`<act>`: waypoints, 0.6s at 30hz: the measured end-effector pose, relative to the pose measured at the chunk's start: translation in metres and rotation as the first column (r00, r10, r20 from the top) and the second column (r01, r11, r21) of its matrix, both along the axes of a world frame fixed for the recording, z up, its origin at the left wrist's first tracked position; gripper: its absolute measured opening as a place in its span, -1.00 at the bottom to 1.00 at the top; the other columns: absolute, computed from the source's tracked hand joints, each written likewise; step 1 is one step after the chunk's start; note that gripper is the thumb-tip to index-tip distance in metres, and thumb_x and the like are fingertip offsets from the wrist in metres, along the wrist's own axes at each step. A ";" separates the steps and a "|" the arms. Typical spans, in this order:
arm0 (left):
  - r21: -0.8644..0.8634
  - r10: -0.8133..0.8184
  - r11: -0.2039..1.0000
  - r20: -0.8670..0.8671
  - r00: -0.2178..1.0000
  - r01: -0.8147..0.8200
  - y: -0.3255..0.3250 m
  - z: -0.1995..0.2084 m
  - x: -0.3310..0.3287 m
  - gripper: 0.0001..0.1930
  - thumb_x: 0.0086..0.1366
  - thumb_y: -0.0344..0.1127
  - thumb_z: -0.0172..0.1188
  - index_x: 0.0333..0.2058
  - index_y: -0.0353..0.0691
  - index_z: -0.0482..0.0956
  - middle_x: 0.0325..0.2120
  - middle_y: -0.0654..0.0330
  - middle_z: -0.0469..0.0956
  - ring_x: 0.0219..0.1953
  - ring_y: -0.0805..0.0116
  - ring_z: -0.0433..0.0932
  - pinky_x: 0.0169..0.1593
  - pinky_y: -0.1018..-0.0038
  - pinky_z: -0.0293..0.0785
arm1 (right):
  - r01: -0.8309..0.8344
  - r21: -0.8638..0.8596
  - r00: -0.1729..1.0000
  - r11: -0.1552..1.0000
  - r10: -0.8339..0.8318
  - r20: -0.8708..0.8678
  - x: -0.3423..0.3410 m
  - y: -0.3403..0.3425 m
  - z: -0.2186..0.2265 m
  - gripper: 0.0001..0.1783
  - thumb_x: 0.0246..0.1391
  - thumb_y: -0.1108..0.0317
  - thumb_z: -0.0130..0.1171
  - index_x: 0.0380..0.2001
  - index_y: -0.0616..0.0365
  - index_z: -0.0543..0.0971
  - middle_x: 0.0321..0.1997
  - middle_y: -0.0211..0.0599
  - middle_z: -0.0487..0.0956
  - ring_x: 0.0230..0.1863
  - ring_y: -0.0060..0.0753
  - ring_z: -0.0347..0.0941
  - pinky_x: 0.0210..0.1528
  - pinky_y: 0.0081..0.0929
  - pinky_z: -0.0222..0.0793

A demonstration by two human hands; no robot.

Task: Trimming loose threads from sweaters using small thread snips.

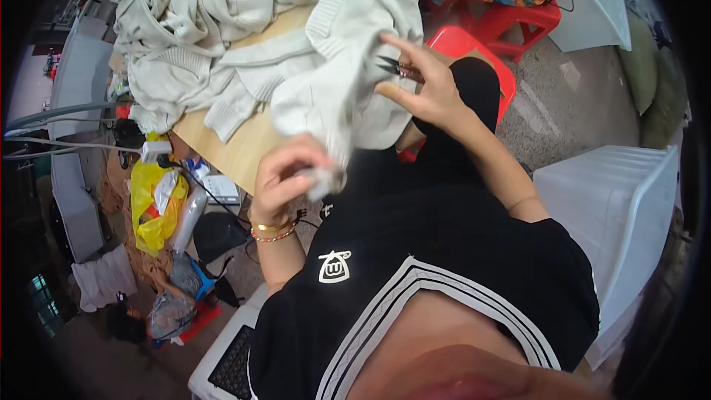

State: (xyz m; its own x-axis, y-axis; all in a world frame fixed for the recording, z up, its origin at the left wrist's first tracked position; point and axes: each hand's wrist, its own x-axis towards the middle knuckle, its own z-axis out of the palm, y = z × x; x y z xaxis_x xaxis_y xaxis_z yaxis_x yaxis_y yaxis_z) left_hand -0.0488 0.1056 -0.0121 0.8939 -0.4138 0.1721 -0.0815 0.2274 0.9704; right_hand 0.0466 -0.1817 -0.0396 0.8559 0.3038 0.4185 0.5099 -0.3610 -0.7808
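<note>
My left hand (290,176) is closed on a bunched bit of a pale grey knit garment (378,4), and that part is smeared by motion. In my right hand (433,85) sits a small pair of thread snips (389,66) with dark pointed blades, lying against the knit. The fingers and thumb of this hand are also at the cloth. From the table the garment drapes over the near edge toward my lap, with its ribbed band showing. A loose dark thread seems to lie on its surface.
More pale knit garments (185,22) are heaped on the wooden table (222,150). To the right stand red plastic stools (459,41) and a white plastic bin (603,211). At left lie a yellow plastic bag (144,211) and cables; another person (174,307) is at lower left.
</note>
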 end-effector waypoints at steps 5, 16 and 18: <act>0.357 0.227 0.894 0.163 0.960 -0.272 0.003 0.007 0.021 -0.29 0.14 -0.25 0.43 0.26 -0.33 0.42 -0.01 0.08 0.47 -0.01 0.26 0.51 0.05 0.41 0.45 | 0.191 -0.333 0.948 0.924 -0.262 -0.183 0.075 0.012 0.037 0.22 -0.19 -0.15 0.53 0.41 0.34 0.21 -0.28 -0.24 0.56 -0.34 -0.31 0.52 -0.23 -0.40 0.46; 0.896 0.170 0.234 0.344 0.923 -0.377 -0.044 -0.047 0.070 0.43 -0.16 0.08 0.62 0.50 -0.19 -0.24 0.49 -0.16 -0.15 0.54 -0.06 -0.16 0.42 -0.35 -0.18 | -0.162 0.022 0.827 0.986 0.148 -0.542 0.064 0.011 -0.007 -0.49 -0.16 0.11 0.58 -0.23 0.29 0.70 -0.33 -0.32 0.73 -0.30 -0.53 0.62 -0.20 -0.42 0.53; 0.935 -0.062 0.130 0.341 0.938 -0.331 -0.045 -0.048 0.083 0.24 -0.10 0.02 0.59 0.46 -0.27 0.02 0.48 -0.07 0.00 0.53 0.09 -0.03 0.45 -0.19 -0.06 | -0.229 0.410 0.635 0.883 0.455 -0.624 0.052 0.004 -0.001 -0.60 -0.08 0.35 0.54 -0.16 0.29 0.70 -0.27 -0.46 0.70 -0.27 -0.65 0.54 -0.17 -0.49 0.51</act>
State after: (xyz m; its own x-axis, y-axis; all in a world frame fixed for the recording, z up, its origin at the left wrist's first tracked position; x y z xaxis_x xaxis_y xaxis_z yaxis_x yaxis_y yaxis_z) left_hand 0.0339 0.0602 -0.0604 0.9581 -0.2792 -0.0647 -0.2506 -0.9256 0.2836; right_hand 0.0985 -0.1781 -0.0406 0.7826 0.6084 -0.1318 -0.1697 0.0048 -0.9855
